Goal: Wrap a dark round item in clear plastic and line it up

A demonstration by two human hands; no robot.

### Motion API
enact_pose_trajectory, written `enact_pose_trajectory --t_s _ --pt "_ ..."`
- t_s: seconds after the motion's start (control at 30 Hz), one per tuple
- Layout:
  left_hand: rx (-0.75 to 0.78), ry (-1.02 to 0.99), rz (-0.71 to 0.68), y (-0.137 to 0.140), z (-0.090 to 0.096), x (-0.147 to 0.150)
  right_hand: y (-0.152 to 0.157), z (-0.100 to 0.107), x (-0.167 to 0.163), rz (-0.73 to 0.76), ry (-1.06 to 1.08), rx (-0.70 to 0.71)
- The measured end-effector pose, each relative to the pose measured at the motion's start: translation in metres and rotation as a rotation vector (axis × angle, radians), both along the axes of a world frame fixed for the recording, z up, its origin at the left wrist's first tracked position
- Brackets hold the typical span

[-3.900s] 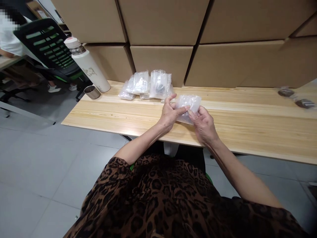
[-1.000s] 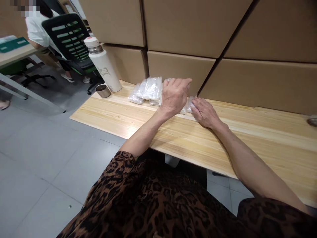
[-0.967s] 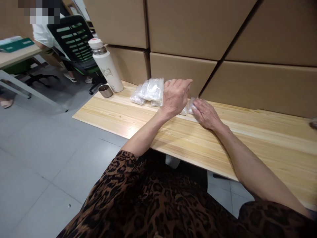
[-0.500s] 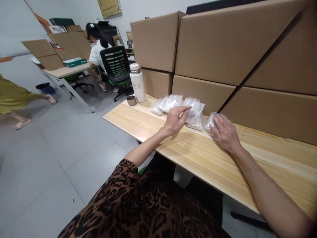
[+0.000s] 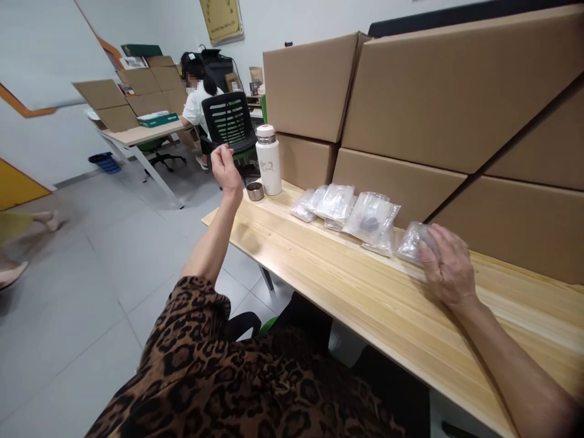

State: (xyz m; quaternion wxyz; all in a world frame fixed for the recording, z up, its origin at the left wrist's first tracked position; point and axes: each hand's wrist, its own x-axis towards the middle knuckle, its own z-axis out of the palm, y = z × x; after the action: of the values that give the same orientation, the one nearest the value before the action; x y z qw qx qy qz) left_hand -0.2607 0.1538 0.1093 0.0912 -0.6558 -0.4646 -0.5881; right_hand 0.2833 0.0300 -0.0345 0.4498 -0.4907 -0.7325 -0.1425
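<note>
My left hand (image 5: pixel 227 170) is raised off the table's left end, near the metal cup (image 5: pixel 255 191) and the white thermos (image 5: pixel 269 164). Its fingers are curled in, and nothing shows in them. At the right, my right hand (image 5: pixel 449 264) rests over a small clear plastic bag (image 5: pixel 410 241), fingers curved round its right side; the bag's contents are hard to make out. Between my hands several clear plastic bags lie in a row, among them a bag with a dark item (image 5: pixel 370 222), a whitish bag (image 5: pixel 335 202) and a smaller bag (image 5: pixel 303 208).
Large cardboard boxes (image 5: pixel 410 97) stand stacked along the back of the wooden table (image 5: pixel 319 267). Beyond the left end are a black office chair (image 5: pixel 230 125), a seated person (image 5: pixel 196 100) and another desk (image 5: pixel 141 134). Someone's legs (image 5: pixel 27 243) show at the far left.
My left hand has left the bags, swung left and upward, and its fingers have curled. My right hand stays on its bag. The view has shifted left, and the walking person is further out of frame.
</note>
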Motion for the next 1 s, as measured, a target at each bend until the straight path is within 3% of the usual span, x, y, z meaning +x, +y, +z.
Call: enact_pose_trajectory --t_s 0.07,0.2,0.27,0.33,0.47,0.73,1.0 --pt "-0.055 -0.199 -0.037 -0.012 -0.017 0.033 -0.002 0.007 -0.012 0.025 -0.007 0.021" --pt "-0.413 -0.048 -0.348 -0.011 -0.054 0.13 -0.004 0.011 -0.026 0.048 -0.041 -0.035" --pt "-0.622 -0.001 -0.353 0.006 -0.061 0.166 -0.005 0.01 -0.026 0.053 -0.054 -0.062" --pt "-0.682 0.016 -0.305 0.025 -0.06 0.186 -0.009 0.008 -0.023 0.054 -0.06 -0.08" --pt "-0.655 0.038 -0.231 0.044 -0.051 0.201 -0.013 0.006 -0.017 0.068 -0.064 -0.088" --pt "-0.657 0.132 -0.199 0.041 -0.049 0.214 -0.009 0.0 -0.017 0.121 -0.099 -0.063" --pt "-0.63 0.102 -0.196 0.039 -0.055 0.221 -0.012 0.003 -0.018 0.104 -0.098 -0.115"
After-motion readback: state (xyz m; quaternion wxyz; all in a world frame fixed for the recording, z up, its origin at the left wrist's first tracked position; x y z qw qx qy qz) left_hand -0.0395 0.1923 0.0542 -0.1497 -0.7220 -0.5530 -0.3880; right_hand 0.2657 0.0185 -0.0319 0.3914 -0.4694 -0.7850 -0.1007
